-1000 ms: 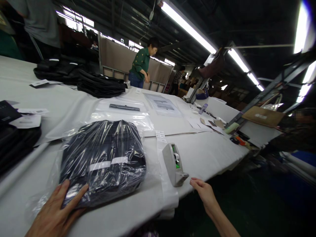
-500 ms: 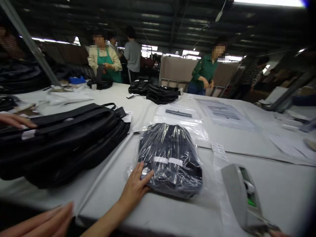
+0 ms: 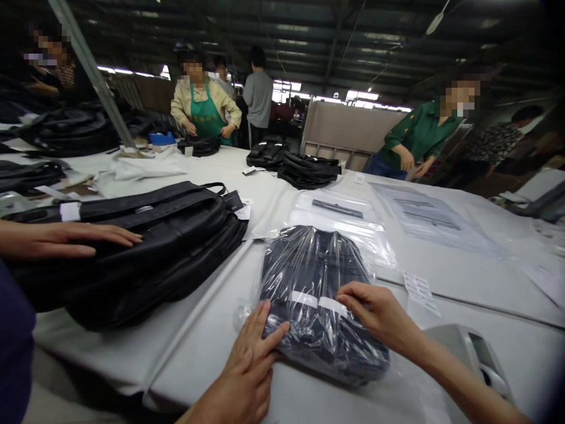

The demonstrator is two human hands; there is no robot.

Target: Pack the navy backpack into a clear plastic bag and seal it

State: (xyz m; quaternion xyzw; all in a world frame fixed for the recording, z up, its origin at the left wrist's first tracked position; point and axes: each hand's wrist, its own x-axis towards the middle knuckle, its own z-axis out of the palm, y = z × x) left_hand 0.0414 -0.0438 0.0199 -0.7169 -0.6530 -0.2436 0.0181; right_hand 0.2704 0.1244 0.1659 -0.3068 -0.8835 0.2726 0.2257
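Observation:
A dark backpack in a clear plastic bag (image 3: 318,335) lies on the white-covered table (image 3: 198,330). My left hand (image 3: 256,330) rests on its near left corner, fingers and thumb spread. Another hand (image 3: 242,388) overlaps that wrist at the bottom; whose it is I cannot tell. Over the right half of the pack, by a white strip, is my right hand (image 3: 371,306), thumb and forefinger pinched together; what they hold is too small to make out. A grey tape dispenser (image 3: 481,359) stands partly behind my right forearm.
Black backpacks (image 3: 145,253) lie stacked at left, with a neighbour's flat hand (image 3: 92,238) on top. Beyond the wrapped pack are clear plastic bags (image 3: 348,218) and a sticker sheet (image 3: 419,288). More black bags (image 3: 304,168) sit farther back. Several people stand across the table.
My right hand has come from beside the tape dispenser onto the wrapped backpack. My left hand stays on the bag. The neighbour's hand has reached farther over the black backpacks.

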